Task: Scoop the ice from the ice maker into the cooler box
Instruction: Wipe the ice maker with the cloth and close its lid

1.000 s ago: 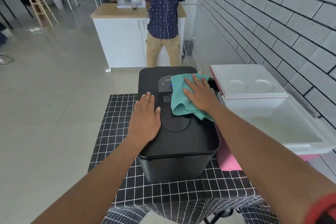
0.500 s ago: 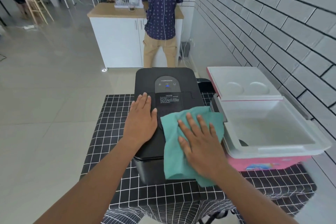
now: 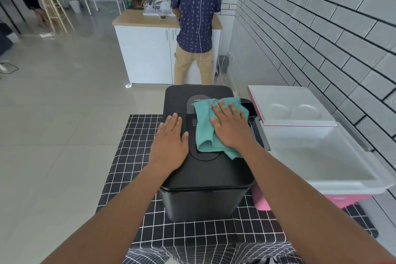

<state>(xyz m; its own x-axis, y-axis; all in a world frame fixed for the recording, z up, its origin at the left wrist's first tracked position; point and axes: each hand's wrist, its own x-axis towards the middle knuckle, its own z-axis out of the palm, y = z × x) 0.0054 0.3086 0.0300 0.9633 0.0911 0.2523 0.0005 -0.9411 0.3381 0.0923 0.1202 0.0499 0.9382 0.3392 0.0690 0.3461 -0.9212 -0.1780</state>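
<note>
A black ice maker with its lid down stands on a table under a black-and-white checked cloth. My left hand lies flat on the left side of the lid, fingers together. My right hand presses flat on a teal cloth spread over the lid's far right part. To the right stands a pink and white cooler box with its white lid swung open toward the back. No ice or scoop is visible.
A white brick wall runs along the right, close behind the cooler box. A person stands with their back turned at a white counter beyond the table. Tiled floor lies to the left.
My right hand has slid the teal cloth from the lid's near right corner back toward its far end. My left hand has stayed flat on the lid.
</note>
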